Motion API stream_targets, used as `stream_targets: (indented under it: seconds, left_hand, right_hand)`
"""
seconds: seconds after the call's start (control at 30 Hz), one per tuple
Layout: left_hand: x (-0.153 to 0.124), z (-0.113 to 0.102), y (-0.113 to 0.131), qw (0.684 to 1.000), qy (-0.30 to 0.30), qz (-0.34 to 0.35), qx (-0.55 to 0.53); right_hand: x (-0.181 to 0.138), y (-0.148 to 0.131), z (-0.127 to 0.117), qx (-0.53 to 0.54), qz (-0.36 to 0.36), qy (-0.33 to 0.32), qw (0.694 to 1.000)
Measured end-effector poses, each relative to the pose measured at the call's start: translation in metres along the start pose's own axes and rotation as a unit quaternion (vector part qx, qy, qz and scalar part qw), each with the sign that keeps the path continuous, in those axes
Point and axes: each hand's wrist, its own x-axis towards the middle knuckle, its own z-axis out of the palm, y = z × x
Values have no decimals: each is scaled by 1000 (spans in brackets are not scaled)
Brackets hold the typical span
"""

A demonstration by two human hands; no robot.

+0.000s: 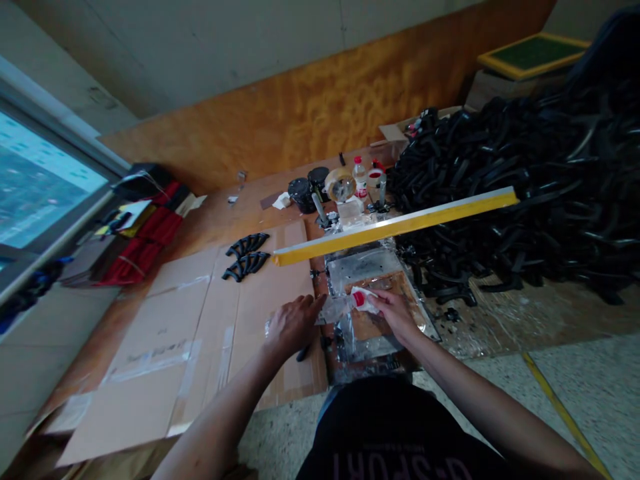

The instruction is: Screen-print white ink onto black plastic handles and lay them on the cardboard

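My left hand (295, 324) is closed on the base end of a small clear plastic bottle (336, 308), which lies tilted sideways with its red cap (358, 299) to the right. Pinched in my right hand (395, 313) is a crumpled white tissue (369, 301), held against the cap end. Both hands are above a metal screen-printing style fixture with a brown, stained plate (375, 328). A long yellow-edged squeegee-like bar (400, 229) lies across the fixture behind them. To the left, several curved black plastic parts (245, 257) sit in two rows on flattened cardboard (200, 307).
A large heap of black plastic parts (500, 193) fills the right side. At the back stand black tubs (301, 193), a tape roll (341, 185) and a red-capped bottle (359, 177). Red bundles (145, 247) lie by the window; a yellow frame (535, 55) rests far right.
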Motion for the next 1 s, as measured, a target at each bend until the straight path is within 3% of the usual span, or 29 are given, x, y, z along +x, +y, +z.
stream_targets:
  seconds: [0.5, 0.63, 0.73, 0.8, 0.87, 1.0]
  left_hand:
    - [-3, 28, -25, 997, -28, -11, -78]
    - [0, 37, -36, 995, -15, 1, -102]
    - [5, 47, -50, 984, 16, 9, -177]
    - [12, 56, -65, 961, 47, 4, -273]
    - [26, 66, -83, 916, 77, -23, -393]
    - [82, 80, -123, 772, 201, -120, -590]
  right_hand:
    - [7, 3, 22, 50, 41, 12, 998]
    - [7, 0, 32, 23, 29, 1, 999]
    - [6, -7, 38, 28, 24, 1, 999]
    - [6, -10, 40, 46, 24, 3, 999]
    - [5, -9, 40, 54, 24, 3, 998]
    - [1, 6, 35, 53, 42, 43, 997]
